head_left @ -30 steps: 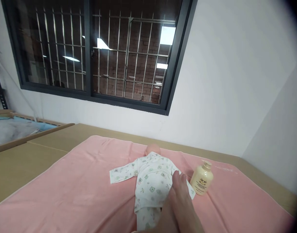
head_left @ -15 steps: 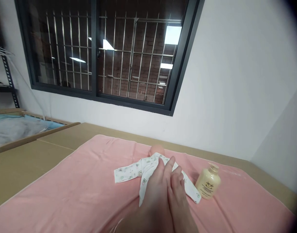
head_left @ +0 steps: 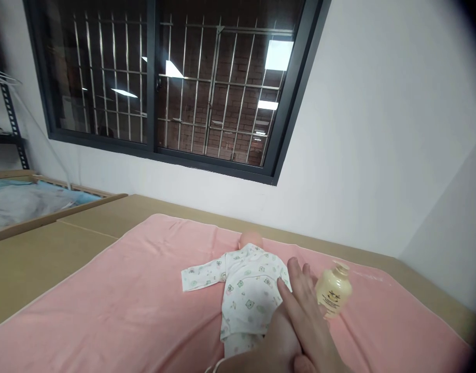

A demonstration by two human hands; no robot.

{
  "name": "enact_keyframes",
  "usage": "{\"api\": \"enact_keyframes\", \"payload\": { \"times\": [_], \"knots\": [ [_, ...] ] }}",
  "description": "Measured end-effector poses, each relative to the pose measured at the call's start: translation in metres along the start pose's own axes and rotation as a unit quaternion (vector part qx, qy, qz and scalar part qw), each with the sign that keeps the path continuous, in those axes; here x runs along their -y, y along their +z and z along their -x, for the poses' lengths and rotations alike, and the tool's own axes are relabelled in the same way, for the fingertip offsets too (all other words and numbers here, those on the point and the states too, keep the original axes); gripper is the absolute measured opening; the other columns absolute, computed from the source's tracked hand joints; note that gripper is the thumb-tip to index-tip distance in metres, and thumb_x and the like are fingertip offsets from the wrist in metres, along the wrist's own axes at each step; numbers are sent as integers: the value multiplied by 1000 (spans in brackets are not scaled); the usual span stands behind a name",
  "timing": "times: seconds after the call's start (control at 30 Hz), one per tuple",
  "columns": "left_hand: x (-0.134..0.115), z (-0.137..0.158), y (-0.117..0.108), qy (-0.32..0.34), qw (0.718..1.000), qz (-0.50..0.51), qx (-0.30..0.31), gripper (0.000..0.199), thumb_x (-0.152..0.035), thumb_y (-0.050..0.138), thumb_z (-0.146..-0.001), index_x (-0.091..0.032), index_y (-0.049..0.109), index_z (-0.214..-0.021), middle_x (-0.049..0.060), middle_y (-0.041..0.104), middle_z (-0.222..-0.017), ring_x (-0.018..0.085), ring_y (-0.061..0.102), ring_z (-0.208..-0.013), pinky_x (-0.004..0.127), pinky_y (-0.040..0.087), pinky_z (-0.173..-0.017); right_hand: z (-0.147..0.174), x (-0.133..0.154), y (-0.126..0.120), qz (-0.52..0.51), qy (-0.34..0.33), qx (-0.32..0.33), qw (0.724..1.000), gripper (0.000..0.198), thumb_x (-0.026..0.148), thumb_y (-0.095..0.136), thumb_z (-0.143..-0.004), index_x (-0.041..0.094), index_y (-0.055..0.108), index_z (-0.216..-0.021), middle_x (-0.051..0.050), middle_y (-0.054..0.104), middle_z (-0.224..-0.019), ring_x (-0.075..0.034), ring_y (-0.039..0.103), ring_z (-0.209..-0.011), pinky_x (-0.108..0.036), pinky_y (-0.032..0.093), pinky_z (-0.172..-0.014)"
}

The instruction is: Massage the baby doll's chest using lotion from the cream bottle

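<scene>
A: A dark-framed window (head_left: 153,93) with bars outside it lies beyond the hands, and a pink blanket (head_left: 106,295) is spread beneath them on a tan surface (head_left: 24,264). How does the grip stand?

B: The right hand (head_left: 313,321) has its fingers extended and a little parted, with no object visible in it. It lies against the left hand (head_left: 279,334). The left one's fingers are mostly hidden behind the right, so I can't tell how far they are curled.

A: And the baby doll (head_left: 249,292)?

B: Just beyond the hands and to their left, head farthest away, in a white printed outfit. The cloth looks soft and thin, the bald head smooth and firmer. I'd judge it light, best supported under the trunk, not by a loose sleeve.

A: What about the pump bottle (head_left: 334,290)?

B: Just right of the right hand, pale yellow. Probably fairly weighty if full, stiff-walled, and slippery to damp fingers; I'd take it round the body, below the pump neck.
</scene>
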State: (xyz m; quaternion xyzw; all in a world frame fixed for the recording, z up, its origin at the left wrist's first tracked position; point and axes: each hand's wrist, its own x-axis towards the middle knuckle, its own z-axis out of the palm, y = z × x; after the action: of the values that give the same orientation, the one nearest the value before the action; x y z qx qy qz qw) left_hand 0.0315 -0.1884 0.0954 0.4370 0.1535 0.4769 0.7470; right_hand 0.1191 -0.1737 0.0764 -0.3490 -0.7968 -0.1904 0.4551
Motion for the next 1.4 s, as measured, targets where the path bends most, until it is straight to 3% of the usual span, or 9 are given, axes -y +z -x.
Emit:
{"api": "enact_keyframes", "payload": {
  "times": [0.13,0.27,0.37,0.53,0.7,0.9,1.0,1.17,1.4],
  "knots": [
    [-10,-11,4,-28,1000,-6,1,67,-55,44,-85,-31,32,-147,-5,26,-156,24,4,-147,42,12,-121,-10,-20,-17,-6,-44,20,999,62,52,13,-97,25,14,-152,-10,9,-159,-39,10,-143,-72,-1,-107],
    [-32,-28,-3,-62,998,1,-9,64,-53,37,-89,-19,40,-143,6,36,-152,30,23,-143,49,20,-118,-14,-54,-1,42,36,67,996,57,43,25,-99,27,13,-152,-8,10,-159,-34,9,-145,-70,-3,-108],
    [-45,-50,-25,0,989,-47,-139,59,-41,50,-86,-21,40,-141,7,39,-150,27,35,-138,43,27,-116,-9,-81,28,34,137,107,984,56,40,25,-100,26,10,-152,-9,13,-158,-28,7,-145,-64,1,-112],
    [-24,-101,-92,120,887,-308,-321,49,-21,48,-83,-16,47,-132,13,48,-143,26,43,-133,41,35,-109,10,-98,84,-40,243,199,948,55,44,25,-100,23,22,-151,-9,19,-157,-26,11,-145,-56,12,-115],
    [28,-126,-148,118,815,-479,-305,32,-19,44,-84,-16,63,-110,12,64,-122,27,56,-119,44,39,-105,18,-107,104,-76,181,263,945,49,41,29,-100,28,32,-147,-3,22,-156,-24,10,-145,-54,9,-116],
    [53,-127,-158,203,738,-569,-301,35,-16,38,-87,-17,65,-109,10,63,-123,24,53,-121,44,38,-108,21,-133,111,-82,266,219,935,50,40,25,-100,18,41,-143,-9,32,-152,-21,24,-142,-47,16,-117],
    [52,-126,-158,200,736,-570,-304,36,-16,38,-87,-18,65,-110,9,63,-123,24,53,-122,45,37,-108,15,-124,111,-47,265,223,937,49,35,29,-99,17,42,-142,-10,34,-151,-25,23,-142,-51,17,-116],
    [52,-121,-163,203,772,-520,-302,35,-18,39,-85,-20,64,-111,8,63,-124,23,53,-122,43,37,-110,10,-101,102,-68,149,239,957,51,19,40,-90,25,45,-140,-2,40,-147,-22,26,-141,-49,14,-117],
    [55,-114,-161,187,794,-491,-305,41,-30,39,-93,-16,52,-129,12,55,-136,24,48,-129,43,35,-110,22,-126,113,-89,247,180,948,45,33,36,-96,18,51,-136,-7,41,-147,-20,30,-140,-46,17,-117]
  ]
}}
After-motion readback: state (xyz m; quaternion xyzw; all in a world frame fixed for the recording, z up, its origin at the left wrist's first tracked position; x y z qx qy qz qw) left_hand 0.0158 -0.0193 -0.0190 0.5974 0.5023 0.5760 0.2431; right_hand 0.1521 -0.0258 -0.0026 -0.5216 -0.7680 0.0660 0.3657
